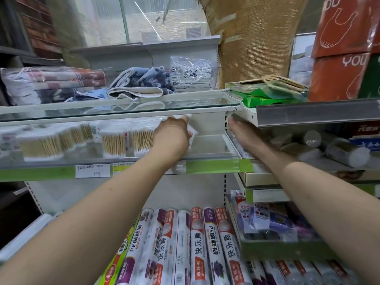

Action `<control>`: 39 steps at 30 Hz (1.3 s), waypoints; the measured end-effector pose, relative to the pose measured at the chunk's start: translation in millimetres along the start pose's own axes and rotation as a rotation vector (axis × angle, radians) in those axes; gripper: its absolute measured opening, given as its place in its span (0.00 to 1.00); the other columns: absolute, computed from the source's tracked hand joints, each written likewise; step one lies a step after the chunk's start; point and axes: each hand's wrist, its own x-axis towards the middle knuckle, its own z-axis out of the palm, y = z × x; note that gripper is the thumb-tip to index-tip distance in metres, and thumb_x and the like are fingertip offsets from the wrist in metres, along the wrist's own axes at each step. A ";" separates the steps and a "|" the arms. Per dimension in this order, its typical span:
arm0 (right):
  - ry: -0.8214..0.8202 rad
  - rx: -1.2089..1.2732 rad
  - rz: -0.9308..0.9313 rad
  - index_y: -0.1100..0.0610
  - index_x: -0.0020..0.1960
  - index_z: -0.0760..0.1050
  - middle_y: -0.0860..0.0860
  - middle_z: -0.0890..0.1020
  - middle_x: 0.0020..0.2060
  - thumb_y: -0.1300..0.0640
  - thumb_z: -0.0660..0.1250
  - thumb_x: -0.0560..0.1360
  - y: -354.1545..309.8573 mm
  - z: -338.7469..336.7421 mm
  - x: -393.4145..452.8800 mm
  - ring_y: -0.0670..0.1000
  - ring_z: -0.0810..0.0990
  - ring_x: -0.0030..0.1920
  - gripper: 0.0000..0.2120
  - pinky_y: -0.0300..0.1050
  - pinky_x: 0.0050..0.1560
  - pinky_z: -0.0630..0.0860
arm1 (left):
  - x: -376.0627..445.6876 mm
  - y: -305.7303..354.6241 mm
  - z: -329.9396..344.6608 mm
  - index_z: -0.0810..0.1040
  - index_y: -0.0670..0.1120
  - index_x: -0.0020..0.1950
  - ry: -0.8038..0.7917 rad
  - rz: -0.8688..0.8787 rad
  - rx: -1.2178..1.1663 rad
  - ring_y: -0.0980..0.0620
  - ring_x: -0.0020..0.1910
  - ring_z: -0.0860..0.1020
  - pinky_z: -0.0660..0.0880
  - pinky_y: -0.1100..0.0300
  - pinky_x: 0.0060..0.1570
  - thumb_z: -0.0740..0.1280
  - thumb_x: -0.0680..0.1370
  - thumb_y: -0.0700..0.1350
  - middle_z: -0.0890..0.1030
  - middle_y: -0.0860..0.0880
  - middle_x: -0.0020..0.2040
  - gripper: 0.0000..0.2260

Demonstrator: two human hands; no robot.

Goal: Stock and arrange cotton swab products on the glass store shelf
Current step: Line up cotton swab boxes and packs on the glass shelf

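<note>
A row of clear cotton swab packs point(115, 142) with wooden sticks stands on the glass shelf point(209, 156), under a second glass shelf above. My left hand point(173, 134) reaches into the shelf at the right end of the row and grips a clear cotton swab pack with a red label point(192, 135). My right hand point(243, 130) reaches in at the shelf's right side panel, its fingers lying against the panel; its fingertips are hidden by the bracket above. The shelf between the two hands is bare.
Folded towels point(53, 83) and bagged cloths point(192, 75) lie on the upper glass shelf. Rolls of plastic wrap point(197, 245) fill the shelf below. To the right stands a neighbouring rack with green packets point(261, 95), orange boxes point(341, 75) and clear tubes point(347, 153).
</note>
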 end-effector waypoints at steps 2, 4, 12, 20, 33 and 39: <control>-0.002 -0.008 0.008 0.54 0.59 0.70 0.56 0.74 0.59 0.38 0.47 0.84 0.5 1.1 2.7 0.48 0.70 0.49 0.23 0.41 0.43 0.64 | 1.8 -2.1 0.0 0.75 0.53 0.70 -0.012 0.012 -0.085 0.39 0.62 0.76 0.74 0.55 0.53 0.67 0.79 0.43 0.80 0.42 0.61 0.19; 0.015 -0.036 -0.003 0.58 0.69 0.72 0.58 0.76 0.64 0.38 0.48 0.84 0.8 3.0 5.2 0.50 0.72 0.54 0.29 0.42 0.48 0.66 | 1.6 -3.4 -0.4 0.76 0.55 0.69 0.023 0.014 -0.156 0.40 0.62 0.77 0.75 0.55 0.57 0.67 0.75 0.39 0.81 0.43 0.61 0.23; 0.024 -0.023 0.010 0.54 0.69 0.73 0.54 0.77 0.64 0.34 0.48 0.81 5.6 5.5 11.2 0.54 0.75 0.63 0.32 0.46 0.61 0.70 | 2.3 -2.8 7.6 0.78 0.49 0.59 0.131 -0.120 -0.338 0.44 0.53 0.79 0.71 0.61 0.49 0.67 0.77 0.37 0.82 0.46 0.53 0.13; 0.064 -0.073 0.047 0.53 0.68 0.74 0.53 0.76 0.51 0.31 0.47 0.79 6.9 5.1 9.0 0.49 0.71 0.49 0.34 0.45 0.50 0.66 | 3.2 -7.6 14.9 0.79 0.47 0.59 0.081 -0.064 -0.255 0.41 0.56 0.77 0.67 0.60 0.48 0.69 0.79 0.43 0.74 0.43 0.61 0.09; 0.086 -0.031 0.063 0.55 0.69 0.74 0.40 0.65 0.36 0.35 0.49 0.82 7.1 4.0 12.1 0.40 0.61 0.35 0.30 0.36 0.34 0.56 | 7.5 0.6 7.8 0.81 0.47 0.60 0.034 0.076 0.319 0.41 0.59 0.77 0.73 0.54 0.50 0.68 0.79 0.43 0.78 0.45 0.58 0.10; 0.061 -0.014 0.038 0.55 0.71 0.71 0.47 0.71 0.46 0.35 0.49 0.82 6.1 4.3 10.6 0.40 0.62 0.36 0.31 0.37 0.34 0.57 | 30.0 -0.1 15.0 0.79 0.50 0.65 -0.110 0.106 0.197 0.39 0.62 0.76 0.71 0.54 0.53 0.67 0.79 0.42 0.77 0.45 0.63 0.15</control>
